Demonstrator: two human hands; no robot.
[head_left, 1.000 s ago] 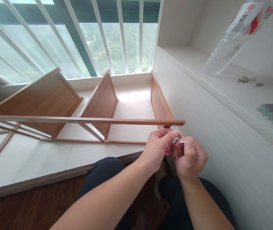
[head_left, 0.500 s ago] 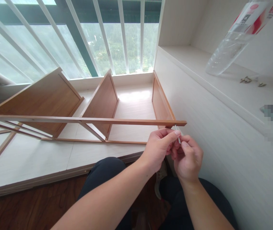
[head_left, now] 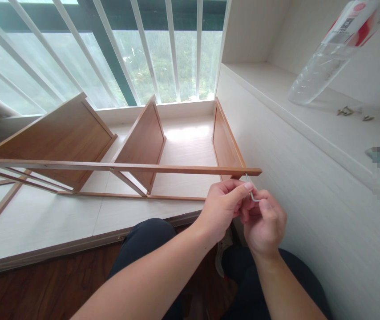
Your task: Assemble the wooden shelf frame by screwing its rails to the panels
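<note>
**Hex key meets rail end at the window ledge**

Both hands close on a small metal hex key (head_left: 251, 190) whose upper tip sits at the underside of a wooden rail (head_left: 119, 167), right at the rail's free end. The left hand (head_left: 222, 208) pinches the key's shaft between thumb and forefinger; the right hand (head_left: 264, 222) curls around its bent end, fingers drawn in. The two hands touch. The rail belongs to a wooden shelf frame (head_left: 143, 138) lying on its side on the white ledge (head_left: 43, 218), its three panels pointing toward the barred window (head_left: 143, 53). The rail end stops just short of the white cabinet wall (head_left: 310, 200), leaving a narrow gap for the right hand. On the counter above, a clear plastic bottle (head_left: 323, 62) leans, with loose screws (head_left: 345, 111) nearby.
</note>
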